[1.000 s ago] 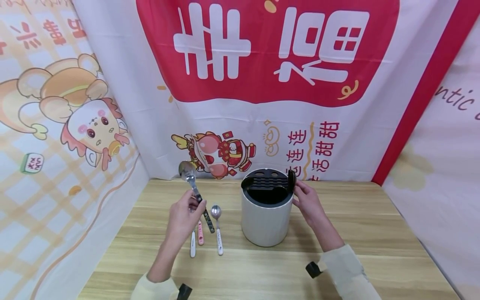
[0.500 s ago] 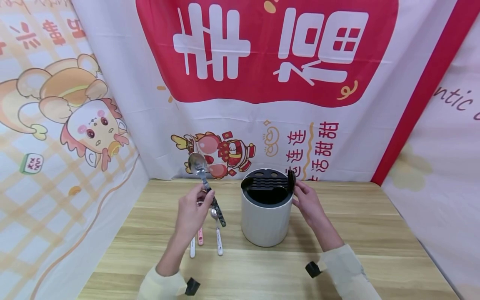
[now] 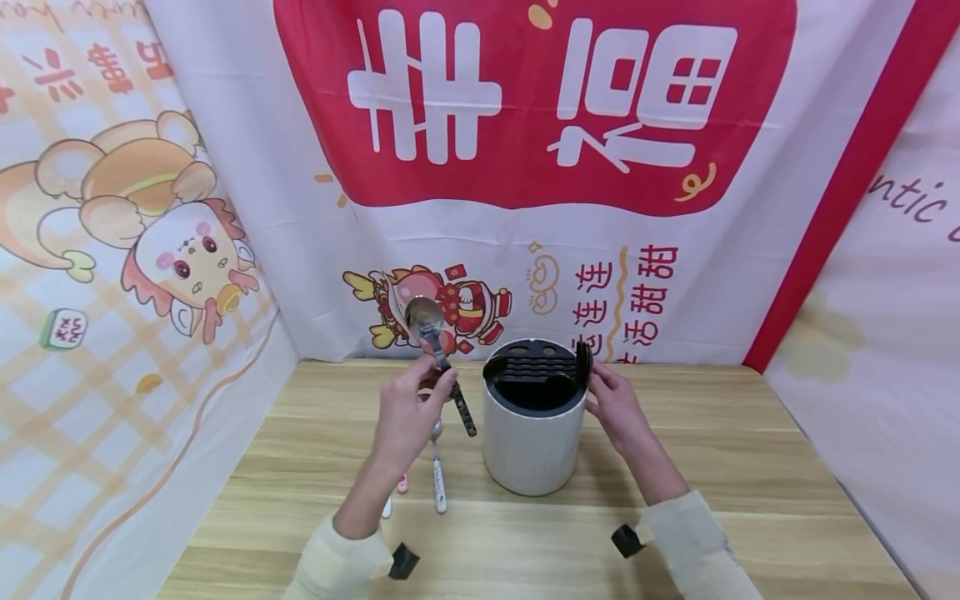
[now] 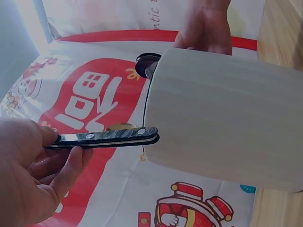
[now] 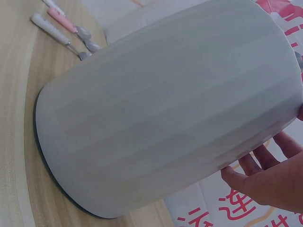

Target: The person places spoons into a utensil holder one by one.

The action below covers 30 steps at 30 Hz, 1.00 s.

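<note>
In the head view my left hand (image 3: pixel 408 412) pinches a metal spoon (image 3: pixel 424 315) by its dark, riveted handle, bowl upward and handle end slanting toward the white utensil holder (image 3: pixel 531 454). The left wrist view shows that handle (image 4: pixel 111 137) between thumb and fingers, its end overlapping the holder's rim in sight. The holder stands upright, with a black divided top (image 3: pixel 536 364). My right hand (image 3: pixel 618 408) rests its fingertips on the holder's upper right side. In the right wrist view its slightly bent fingers (image 5: pixel 251 165) touch the wall without wrapping round it.
Left of the holder, a white-handled spoon (image 3: pixel 438 483) lies on the wooden table (image 3: pixel 705 450). A pink-handled piece (image 5: pixel 61 19) and another white-handled one lie beside it, partly hidden by my left arm in the head view. A printed cloth (image 3: pixel 300 275) hangs behind.
My left hand has moved right and slightly away from me, bringing the dark-handled spoon nearer the holder. The right hand and the holder have stayed in place.
</note>
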Available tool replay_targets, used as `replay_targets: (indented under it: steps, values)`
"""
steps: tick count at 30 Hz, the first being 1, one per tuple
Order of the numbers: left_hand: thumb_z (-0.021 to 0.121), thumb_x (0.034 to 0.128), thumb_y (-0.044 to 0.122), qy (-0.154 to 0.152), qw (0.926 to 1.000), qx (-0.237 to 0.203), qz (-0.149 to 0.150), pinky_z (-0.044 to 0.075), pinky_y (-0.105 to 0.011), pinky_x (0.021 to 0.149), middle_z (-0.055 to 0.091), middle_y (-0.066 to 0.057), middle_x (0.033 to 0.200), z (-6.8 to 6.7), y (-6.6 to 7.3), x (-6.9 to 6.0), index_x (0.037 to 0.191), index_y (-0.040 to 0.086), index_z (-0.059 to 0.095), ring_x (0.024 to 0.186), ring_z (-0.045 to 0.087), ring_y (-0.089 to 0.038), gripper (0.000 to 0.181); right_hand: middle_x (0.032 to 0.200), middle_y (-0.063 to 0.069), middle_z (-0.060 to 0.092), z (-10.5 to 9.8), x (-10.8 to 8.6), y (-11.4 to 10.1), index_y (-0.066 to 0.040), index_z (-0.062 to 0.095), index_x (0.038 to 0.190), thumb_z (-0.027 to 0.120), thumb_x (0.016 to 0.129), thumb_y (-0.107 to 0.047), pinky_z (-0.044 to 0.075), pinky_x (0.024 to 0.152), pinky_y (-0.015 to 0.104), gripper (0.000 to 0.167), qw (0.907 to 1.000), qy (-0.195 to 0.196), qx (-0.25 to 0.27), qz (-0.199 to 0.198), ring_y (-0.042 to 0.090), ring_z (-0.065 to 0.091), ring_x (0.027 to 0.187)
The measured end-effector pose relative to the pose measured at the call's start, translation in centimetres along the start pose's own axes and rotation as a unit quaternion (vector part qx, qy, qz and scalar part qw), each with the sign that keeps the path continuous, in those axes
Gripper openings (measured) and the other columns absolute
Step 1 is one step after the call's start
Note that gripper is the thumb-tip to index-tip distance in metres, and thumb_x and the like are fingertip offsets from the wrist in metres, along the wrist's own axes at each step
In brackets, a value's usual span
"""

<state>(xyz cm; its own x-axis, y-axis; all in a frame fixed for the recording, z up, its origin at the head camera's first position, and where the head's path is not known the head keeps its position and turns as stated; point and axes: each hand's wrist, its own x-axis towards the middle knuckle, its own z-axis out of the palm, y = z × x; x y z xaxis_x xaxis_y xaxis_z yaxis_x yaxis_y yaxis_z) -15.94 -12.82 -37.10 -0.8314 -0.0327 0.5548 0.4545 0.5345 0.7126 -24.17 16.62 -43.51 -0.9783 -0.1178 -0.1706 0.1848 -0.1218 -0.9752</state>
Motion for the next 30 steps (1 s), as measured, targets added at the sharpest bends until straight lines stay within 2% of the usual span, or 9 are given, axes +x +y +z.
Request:
replay_targets:
  steps: [4,12,17,26,30]
  values:
    - [0.065,0.0967,0.019,0.010,0.9995,0.003,0.028,0.064,-0.029,0.065,0.075,-0.014,0.092,0.4,0.7,0.5,0.096,0.004,0.069,0.084,0.075,-0.027,0.015,0.163,0.009,0.032,0.0,0.0,0.0,-0.012,0.034,0.156,0.036,0.109,-0.022,0.037,0.119,0.049,0.048,1.0000,0.002,-0.003,0.004,0.026,0.034,0.147]
    - [0.066,0.0963,0.025,0.016,0.9989,0.007,0.043,0.063,-0.026,0.065,0.075,-0.011,0.092,1.1,2.2,1.7,0.100,0.004,0.073,0.084,0.073,-0.022,0.022,0.163,0.010,0.031,0.0,-0.2,-0.1,-0.012,0.032,0.156,0.035,0.109,-0.021,0.037,0.119,0.048,0.049,1.0000,0.002,-0.002,0.006,0.026,0.033,0.148]
    - [0.068,0.0949,0.020,0.021,0.9978,-0.009,0.062,0.062,-0.022,0.064,0.075,-0.011,0.093,1.7,2.5,2.4,0.098,0.003,0.073,0.082,0.073,-0.021,0.017,0.162,0.010,0.032,0.0,-0.1,0.0,-0.010,0.032,0.156,0.035,0.109,-0.019,0.038,0.119,0.047,0.048,1.0000,0.001,0.003,0.003,0.026,0.034,0.147]
    - [0.070,0.0926,0.015,0.027,0.9966,-0.034,0.071,0.063,-0.024,0.065,0.075,-0.013,0.095,2.8,3.1,3.7,0.099,0.002,0.072,0.082,0.075,-0.023,0.014,0.162,0.010,0.033,0.0,0.0,0.0,-0.010,0.033,0.156,0.035,0.109,-0.019,0.039,0.118,0.046,0.048,1.0000,0.002,0.006,-0.002,0.026,0.035,0.146]
    - [0.071,0.0915,0.012,0.025,0.9960,-0.040,0.077,0.062,-0.023,0.065,0.076,-0.013,0.095,3.4,2.9,4.0,0.099,0.002,0.072,0.081,0.075,-0.023,0.013,0.162,0.010,0.033,0.1,0.1,0.0,-0.009,0.033,0.156,0.035,0.109,-0.019,0.038,0.118,0.047,0.048,1.0000,0.002,0.006,-0.002,0.026,0.035,0.146]
